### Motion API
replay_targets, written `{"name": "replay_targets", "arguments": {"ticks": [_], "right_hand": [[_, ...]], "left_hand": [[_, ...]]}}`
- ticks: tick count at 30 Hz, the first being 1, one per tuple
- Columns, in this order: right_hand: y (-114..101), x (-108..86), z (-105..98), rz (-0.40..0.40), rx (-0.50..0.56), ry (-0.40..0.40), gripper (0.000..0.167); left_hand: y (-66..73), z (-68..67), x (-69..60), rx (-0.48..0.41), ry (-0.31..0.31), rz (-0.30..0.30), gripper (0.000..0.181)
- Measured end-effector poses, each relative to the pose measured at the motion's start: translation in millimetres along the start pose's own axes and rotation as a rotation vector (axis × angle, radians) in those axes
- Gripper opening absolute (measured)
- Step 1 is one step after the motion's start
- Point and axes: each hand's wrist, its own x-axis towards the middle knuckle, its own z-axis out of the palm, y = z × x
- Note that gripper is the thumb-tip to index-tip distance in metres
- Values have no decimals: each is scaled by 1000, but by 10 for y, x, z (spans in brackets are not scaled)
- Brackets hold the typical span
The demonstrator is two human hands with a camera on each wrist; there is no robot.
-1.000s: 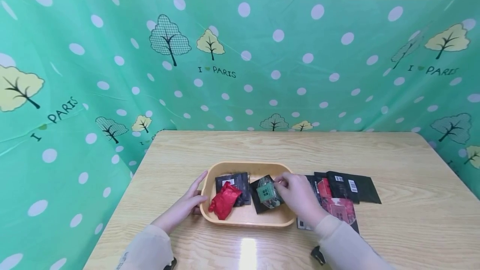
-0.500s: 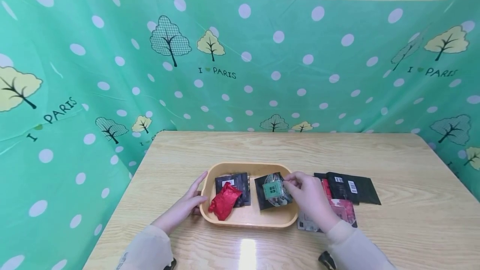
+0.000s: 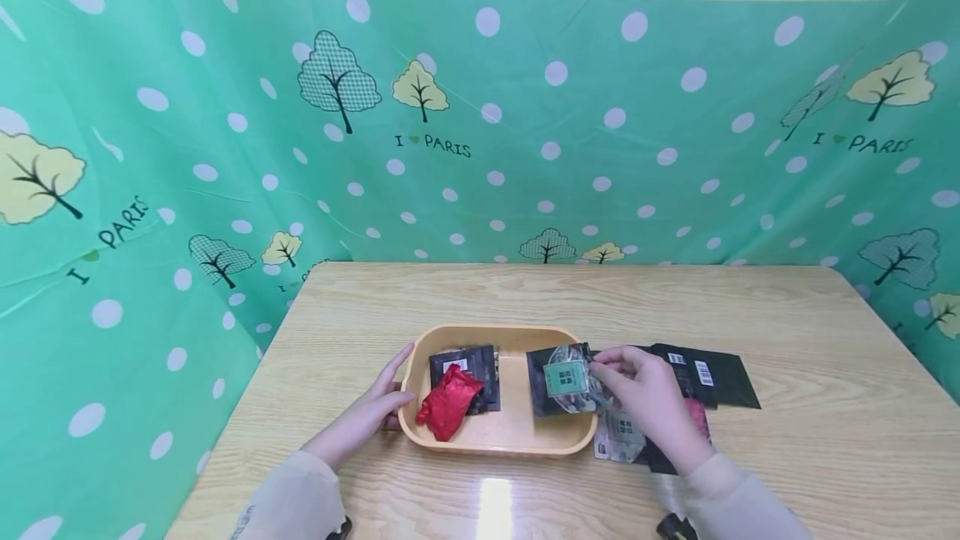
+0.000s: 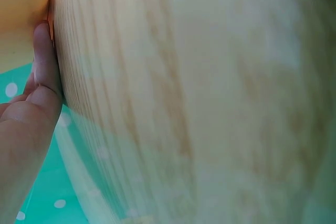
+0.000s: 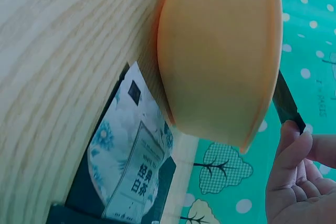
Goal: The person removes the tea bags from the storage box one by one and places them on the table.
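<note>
An orange-yellow oval basket point(image 3: 501, 447) point(image 5: 220, 56) stands on the table. My left hand point(image 3: 372, 407) point(image 4: 37, 98) rests against its left end, fingers fairly straight along the wall. My right hand point(image 3: 651, 390) point(image 5: 299, 177) pinches the right edge of a black packet with a green label point(image 3: 564, 378), held over the basket's right end and rim; in the right wrist view this packet point(image 5: 286, 100) shows edge-on. Inside the basket's left part, a crumpled red packet point(image 3: 448, 403) lies on dark packets point(image 3: 489, 373).
Right of the basket several packets overlap on the table: black ones with white barcode labels point(image 3: 723, 375), a pale flowered one point(image 3: 619, 440) point(image 5: 131, 150) and a partly hidden pink one point(image 3: 697, 417). A green patterned cloth point(image 3: 480, 107) hangs behind the wooden table point(image 3: 360, 298).
My right hand has moved right, drawing the green-labelled packet from inside the basket's right part toward and partly over its right rim. My left hand has stayed at the left end.
</note>
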Motion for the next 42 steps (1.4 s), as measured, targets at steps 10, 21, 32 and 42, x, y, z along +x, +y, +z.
{"name": "replay_targets", "arguments": {"ticks": [10,21,32,42], "right_hand": [[161,20,-211,111,220,-29,30],[305,-59,-491,133,233,-19,37],[530,-99,-736,120,253,0,23],[695,-149,-909,169,173,-30,40]], "left_hand": [[15,-5,-4,5,9,-13,78],[32,5,-13,2,14,-26,78],[40,8,1,-2,17,-31,78],[50,6,-1,-8,10,-27,78]]}}
